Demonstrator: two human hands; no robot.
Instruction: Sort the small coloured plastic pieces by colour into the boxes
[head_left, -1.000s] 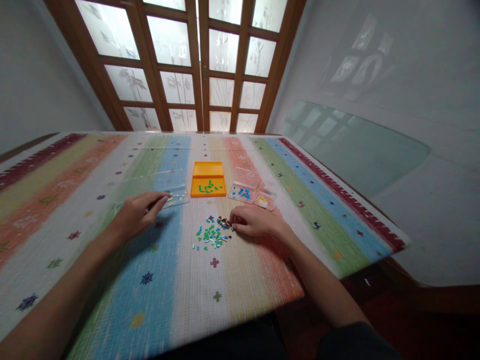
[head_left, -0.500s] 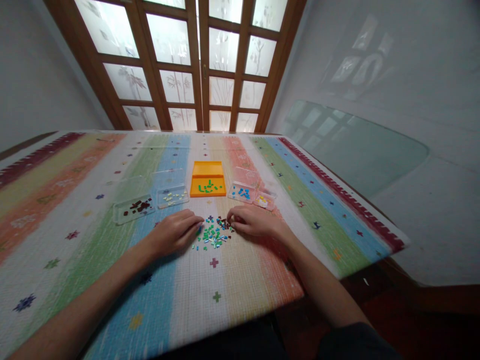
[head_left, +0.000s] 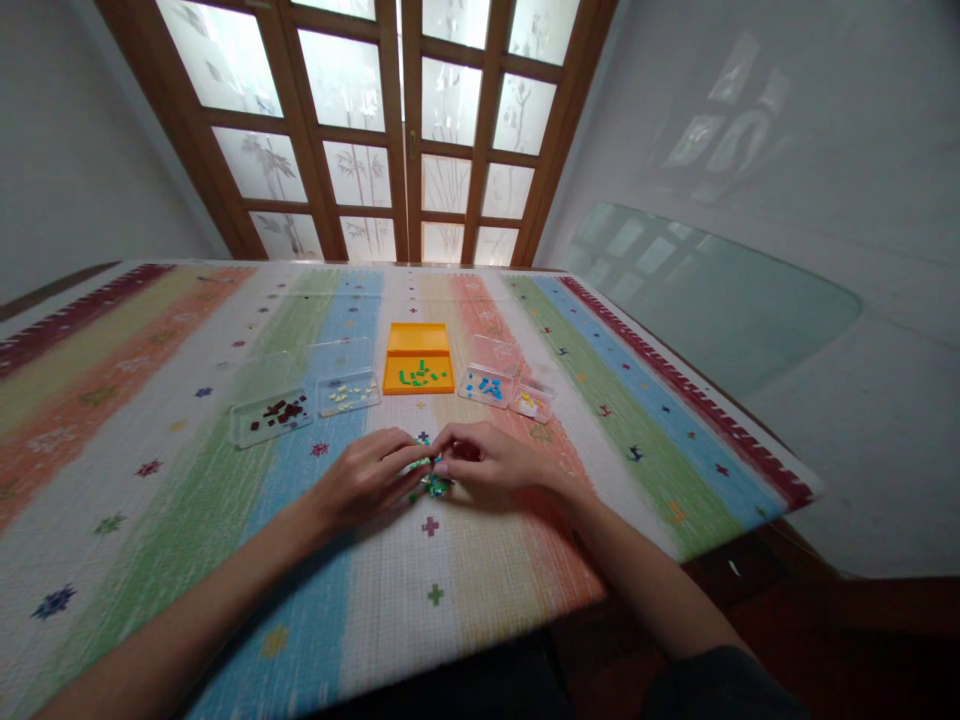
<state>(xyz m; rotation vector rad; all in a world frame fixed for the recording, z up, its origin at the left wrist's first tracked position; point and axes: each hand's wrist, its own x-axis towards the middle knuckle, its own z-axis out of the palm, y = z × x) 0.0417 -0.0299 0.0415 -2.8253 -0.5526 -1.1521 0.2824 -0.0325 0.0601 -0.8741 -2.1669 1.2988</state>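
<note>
My left hand (head_left: 377,470) lies over the left side of a pile of small toy bricks (head_left: 435,486), fingers stretched out and touching them. From the other side my right hand (head_left: 491,457) curves around the pile, its thumb and forefinger apart at the bricks. The fingertips of both hands nearly meet. Green, blue and white bricks show between and below them; the rest of the pile is hidden under the fingers. I see no brick clearly held in either hand.
Beyond my hands stand an orange box (head_left: 418,388) with green bricks and clear boxes with brown (head_left: 244,436), pale yellow (head_left: 322,410), blue (head_left: 487,398) and yellow pieces (head_left: 529,403). A striped cloth (head_left: 390,600) covers the table.
Both hands have moved inward over the pile and now almost touch. The spread-out bricks are pushed closer together and mostly covered. The boxes stay where they were.
</note>
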